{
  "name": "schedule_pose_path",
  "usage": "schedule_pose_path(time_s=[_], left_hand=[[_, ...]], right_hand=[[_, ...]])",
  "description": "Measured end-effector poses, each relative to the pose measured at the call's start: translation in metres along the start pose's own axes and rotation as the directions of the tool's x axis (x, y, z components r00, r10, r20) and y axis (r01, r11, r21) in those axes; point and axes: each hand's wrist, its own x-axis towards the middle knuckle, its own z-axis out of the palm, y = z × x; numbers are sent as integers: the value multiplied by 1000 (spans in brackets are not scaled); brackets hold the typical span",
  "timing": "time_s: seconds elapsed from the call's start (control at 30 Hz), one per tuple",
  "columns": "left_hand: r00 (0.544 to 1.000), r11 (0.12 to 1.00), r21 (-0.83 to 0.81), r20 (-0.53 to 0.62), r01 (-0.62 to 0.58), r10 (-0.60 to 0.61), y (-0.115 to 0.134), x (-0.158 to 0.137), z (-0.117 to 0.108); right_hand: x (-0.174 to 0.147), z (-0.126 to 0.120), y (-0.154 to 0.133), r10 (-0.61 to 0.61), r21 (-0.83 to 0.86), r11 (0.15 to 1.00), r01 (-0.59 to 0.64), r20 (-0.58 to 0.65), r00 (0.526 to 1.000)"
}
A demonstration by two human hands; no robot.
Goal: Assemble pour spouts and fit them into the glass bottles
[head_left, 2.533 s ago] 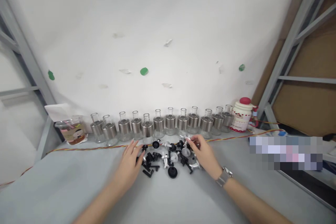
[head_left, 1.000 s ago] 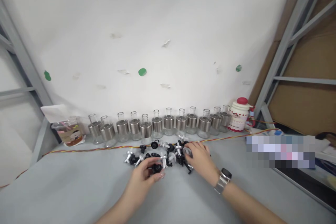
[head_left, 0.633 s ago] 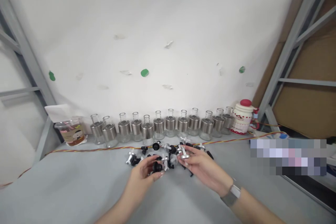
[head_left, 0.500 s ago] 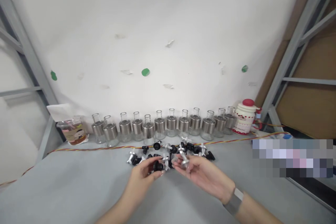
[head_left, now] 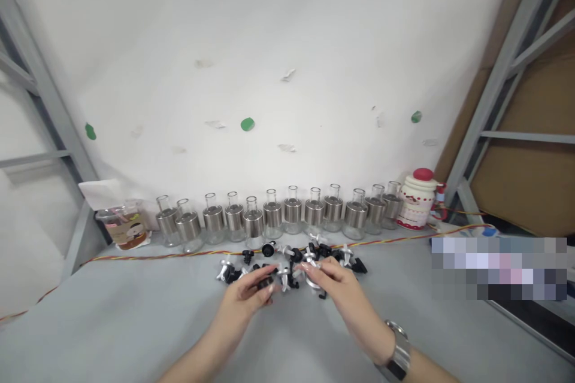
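My left hand (head_left: 245, 299) is closed around a black ribbed stopper (head_left: 266, 282), held between thumb and fingers and partly hidden by them. Opposite it, my right hand (head_left: 344, 290) pinches a silver pourer spout (head_left: 313, 282) with its fingertips, palm turned down. Between the hands lies another silver spout (head_left: 284, 280). Loose silver spouts and black stoppers, such as a black stopper (head_left: 268, 249) and a silver spout (head_left: 346, 254), are heaped just beyond my fingers on the grey table.
Several glass bottles with steel collars, such as one bottle (head_left: 293, 212), stand in a row along the wall. A twisted red-yellow wire (head_left: 179, 254) runs before them. A plastic tub (head_left: 126, 227) stands left, a white jar with red lid (head_left: 415, 200) right.
My right hand has turned from palm up to palm down, and its fingers now close over the silver spout. My left hand has shifted slightly, still gripping the black stopper.
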Motion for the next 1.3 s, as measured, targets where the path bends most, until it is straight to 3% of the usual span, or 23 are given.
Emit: schedule_pose_path(time_s=[0.2, 0.5, 0.67, 0.77, 0.87, 1.03, 1.17, 1.3], left_hand=[[997, 1000, 29, 80, -6, 4, -12, -1, 5], [990, 997, 38, 125, -70, 65, -6, -7, 7], [973, 983, 178, 213, 48, -86, -11, -5, 6], [974, 988, 153, 222, 5, -39, -11, -7, 8], [988, 993, 105, 149, -53, 37, -12, -9, 9], [1000, 994, 106, 23, -13, 11, -19, -12, 11], [996, 971, 237, -85, -6, 27, -20, -17, 12], [979, 924, 365, -114, -117, 169, -21, -22, 11]], right_hand=[[-14, 9, -6, -94, 45, 995, 88, 141, 986], [-25, 15, 0, -147, -99, 980, 171, 211, 966], [-24, 8, -3, -237, -175, 943, 283, 244, 941], [-23, 6, -3, -321, -266, 875, 403, 304, 897], [-23, 7, -1, -363, -364, 794, 487, 359, 860], [-29, 12, -2, -373, -470, 660, 586, 472, 799], [-37, 16, -7, -439, -521, 509, 685, 527, 727], [-43, 20, -9, -520, -534, 443, 721, 501, 691]])
